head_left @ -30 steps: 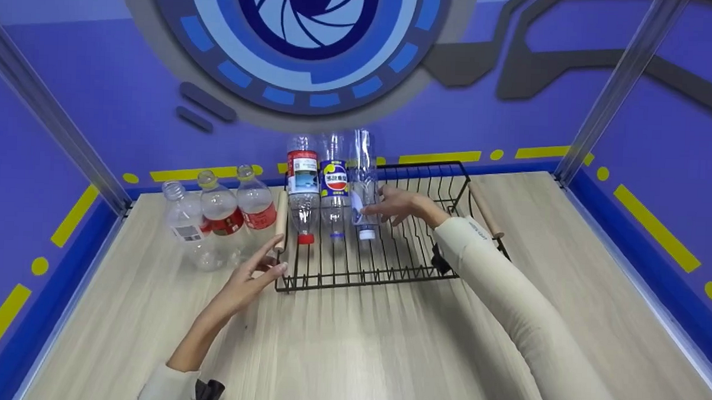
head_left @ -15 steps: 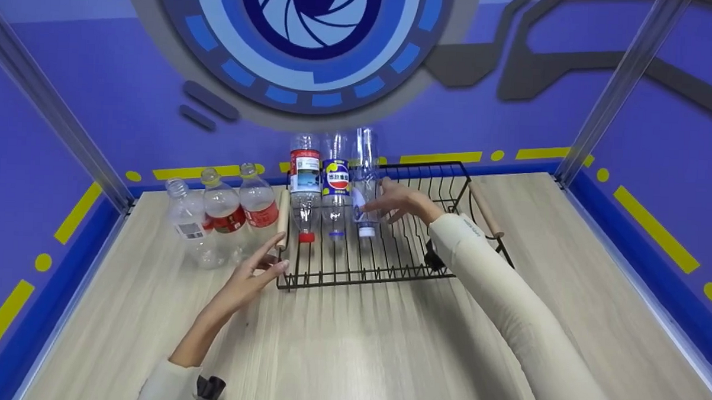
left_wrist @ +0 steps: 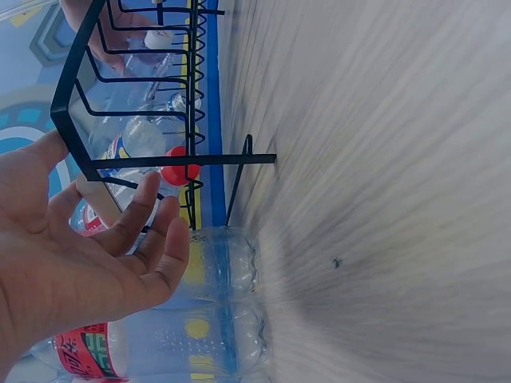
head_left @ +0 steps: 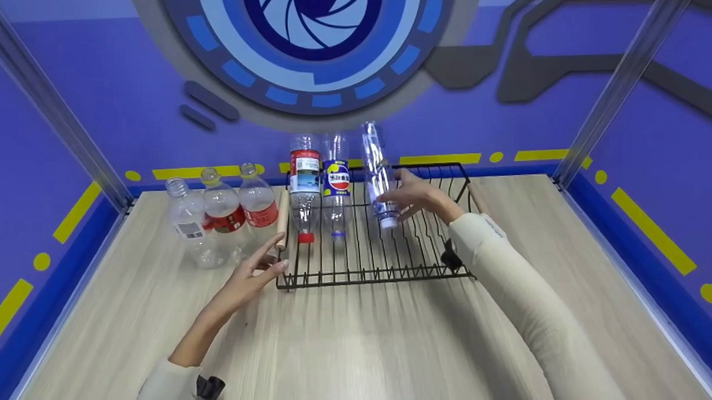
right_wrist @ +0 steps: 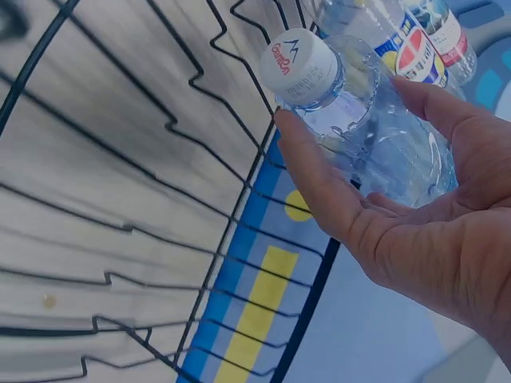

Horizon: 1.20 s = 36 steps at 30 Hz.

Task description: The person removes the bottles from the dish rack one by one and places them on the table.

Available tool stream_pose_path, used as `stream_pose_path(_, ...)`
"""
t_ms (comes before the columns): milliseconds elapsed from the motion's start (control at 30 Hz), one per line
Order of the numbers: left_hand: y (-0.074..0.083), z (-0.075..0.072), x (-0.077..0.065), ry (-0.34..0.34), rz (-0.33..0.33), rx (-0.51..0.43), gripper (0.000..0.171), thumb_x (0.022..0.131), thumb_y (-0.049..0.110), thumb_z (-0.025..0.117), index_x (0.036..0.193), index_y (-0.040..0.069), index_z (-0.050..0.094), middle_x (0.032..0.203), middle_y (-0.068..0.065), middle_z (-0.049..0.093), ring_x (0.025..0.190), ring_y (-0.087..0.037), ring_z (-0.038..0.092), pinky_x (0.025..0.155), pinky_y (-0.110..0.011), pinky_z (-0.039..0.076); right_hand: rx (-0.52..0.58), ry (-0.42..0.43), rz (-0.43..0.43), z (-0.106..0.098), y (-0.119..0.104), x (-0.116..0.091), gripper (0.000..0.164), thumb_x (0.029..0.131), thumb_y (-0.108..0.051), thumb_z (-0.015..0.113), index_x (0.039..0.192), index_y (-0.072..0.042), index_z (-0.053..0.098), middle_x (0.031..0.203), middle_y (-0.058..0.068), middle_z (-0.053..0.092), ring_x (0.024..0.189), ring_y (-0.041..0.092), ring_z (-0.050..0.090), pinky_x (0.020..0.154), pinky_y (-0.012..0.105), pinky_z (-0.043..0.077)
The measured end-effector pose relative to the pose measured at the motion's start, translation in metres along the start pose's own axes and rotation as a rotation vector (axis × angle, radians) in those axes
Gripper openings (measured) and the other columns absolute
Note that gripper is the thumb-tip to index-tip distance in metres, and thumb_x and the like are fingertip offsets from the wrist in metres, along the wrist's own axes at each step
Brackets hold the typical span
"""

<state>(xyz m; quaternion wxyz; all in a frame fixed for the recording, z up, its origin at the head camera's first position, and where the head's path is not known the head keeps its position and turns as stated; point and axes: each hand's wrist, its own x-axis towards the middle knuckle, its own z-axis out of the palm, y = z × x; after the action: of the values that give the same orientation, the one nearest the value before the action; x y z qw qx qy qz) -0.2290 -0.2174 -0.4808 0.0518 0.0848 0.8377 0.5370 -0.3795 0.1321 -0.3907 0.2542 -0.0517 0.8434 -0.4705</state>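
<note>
My right hand [head_left: 412, 193] grips a clear plastic bottle [head_left: 378, 168] with a white cap [right_wrist: 299, 67]. It is tilted cap-down over the black wire rack [head_left: 353, 277], its base up towards the back wall. In the right wrist view my thumb and fingers lie on either side of the bottle near its neck. My left hand [head_left: 255, 276] holds the rack's front left corner, by the end of a wooden handle [head_left: 282, 221]. A red-capped bottle [head_left: 305, 174] and a blue-capped bottle [head_left: 336, 178] lean cap-down side by side in the rack's left part.
Left of the rack, three uncapped bottles stand upright on the wooden table [head_left: 327, 353]: one with a barcode label [head_left: 190, 230] and two with red labels, a middle bottle [head_left: 222, 207] and a right bottle [head_left: 257, 199]. A second wooden handle [head_left: 477, 195] is on the rack's right side.
The white-capped bottle, earlier beside the blue-capped one, has moved right and tilted, its cap swinging right and up. My right hand moved right with it. My left hand stays at the rack corner.
</note>
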Motion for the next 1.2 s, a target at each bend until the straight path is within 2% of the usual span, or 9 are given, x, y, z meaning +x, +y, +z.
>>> stream_pose_path(100, 0.0, 0.0, 0.0, -0.003, -0.001, -0.007, 0.063, 0.103, 0.025, 0.062, 0.16, 0.026, 0.036, 0.114, -0.019, 0.067, 0.104, -0.021, 0.058, 0.087, -0.034, 0.046, -0.013, 0.023, -0.022, -0.009, 0.003, -0.006, 0.084, 0.098, -0.024, 0.069, 0.16, -0.008, 0.016, 0.141, 0.029, 0.053, 0.121, 0.042, 0.063, 0.096, 0.048, 0.057)
stream_pose_path(300, 0.0, 0.001, 0.0, -0.001, -0.013, -0.001, 0.063, 0.103, 0.027, 0.062, 0.16, 0.028, 0.036, 0.115, -0.016, 0.068, 0.105, -0.022, 0.058, 0.086, -0.035, 0.046, -0.008, 0.044, -0.057, -0.027, 0.01, -0.023, 0.083, 0.099, -0.029, 0.067, 0.162, -0.01, 0.018, 0.151, 0.026, 0.045, 0.128, 0.041, 0.058, 0.106, 0.053, 0.05)
stream_pose_path(400, 0.0, 0.001, 0.001, -0.002, -0.014, -0.005, 0.063, 0.103, 0.027, 0.062, 0.16, 0.029, 0.036, 0.115, -0.016, 0.068, 0.106, -0.023, 0.058, 0.087, -0.035, 0.046, 0.02, 0.058, -0.101, -0.032, 0.015, -0.032, 0.081, 0.098, -0.026, 0.067, 0.162, -0.009, 0.021, 0.146, 0.027, 0.048, 0.12, 0.037, 0.062, 0.102, 0.049, 0.053)
stream_pose_path(533, 0.001, 0.002, 0.0, 0.0, -0.021, -0.006, 0.063, 0.102, 0.028, 0.063, 0.16, 0.03, 0.036, 0.115, -0.015, 0.068, 0.106, -0.022, 0.058, 0.088, -0.034, 0.046, -0.026, 0.098, -0.183, -0.037, 0.022, -0.045, 0.073, 0.095, -0.025, 0.07, 0.157, -0.008, 0.035, 0.129, 0.024, 0.055, 0.098, 0.026, 0.068, 0.086, 0.036, 0.06)
stream_pose_path(667, 0.002, 0.001, -0.001, 0.002, -0.039, -0.006, 0.063, 0.102, 0.03, 0.064, 0.159, 0.032, 0.036, 0.116, -0.014, 0.068, 0.108, -0.023, 0.058, 0.088, -0.034, 0.046, -0.11, 0.09, -0.271, -0.037, 0.03, -0.061, 0.063, 0.092, -0.026, 0.072, 0.149, -0.01, 0.049, 0.124, 0.02, 0.061, 0.093, 0.021, 0.066, 0.076, 0.028, 0.059)
stream_pose_path(800, 0.003, 0.0, -0.001, 0.008, -0.044, -0.001, 0.063, 0.102, 0.032, 0.064, 0.159, 0.033, 0.036, 0.117, -0.014, 0.068, 0.11, -0.025, 0.059, 0.089, -0.034, 0.046, -0.131, 0.038, -0.352, -0.033, 0.035, -0.075, 0.057, 0.091, -0.024, 0.075, 0.143, -0.011, 0.057, 0.129, 0.019, 0.064, 0.102, 0.023, 0.063, 0.082, 0.029, 0.057)
stream_pose_path(900, 0.001, 0.001, -0.002, 0.004, -0.039, 0.005, 0.063, 0.102, 0.031, 0.063, 0.159, 0.032, 0.036, 0.119, -0.014, 0.068, 0.111, -0.024, 0.059, 0.091, -0.034, 0.046, -0.14, 0.01, -0.392, -0.029, 0.038, -0.083, 0.055, 0.091, -0.024, 0.077, 0.141, -0.009, 0.059, 0.128, 0.019, 0.065, 0.1, 0.022, 0.062, 0.083, 0.03, 0.056)
stream_pose_path(1033, 0.001, 0.001, -0.001, 0.004, -0.03, -0.008, 0.063, 0.103, 0.029, 0.062, 0.16, 0.031, 0.035, 0.123, -0.015, 0.068, 0.111, -0.022, 0.06, 0.095, -0.034, 0.046, -0.175, 0.006, -0.421, -0.025, 0.039, -0.091, 0.053, 0.091, -0.024, 0.076, 0.14, -0.01, 0.061, 0.122, 0.016, 0.068, 0.094, 0.021, 0.06, 0.08, 0.027, 0.052)
stream_pose_path(1200, -0.001, 0.001, -0.001, 0.005, -0.028, -0.039, 0.064, 0.103, 0.027, 0.062, 0.16, 0.029, 0.035, 0.126, -0.019, 0.066, 0.111, -0.024, 0.06, 0.094, -0.034, 0.047, -0.183, 0.001, -0.432, -0.023, 0.041, -0.099, 0.05, 0.09, -0.023, 0.078, 0.137, -0.015, 0.064, 0.121, 0.014, 0.069, 0.095, 0.021, 0.058, 0.081, 0.028, 0.051)
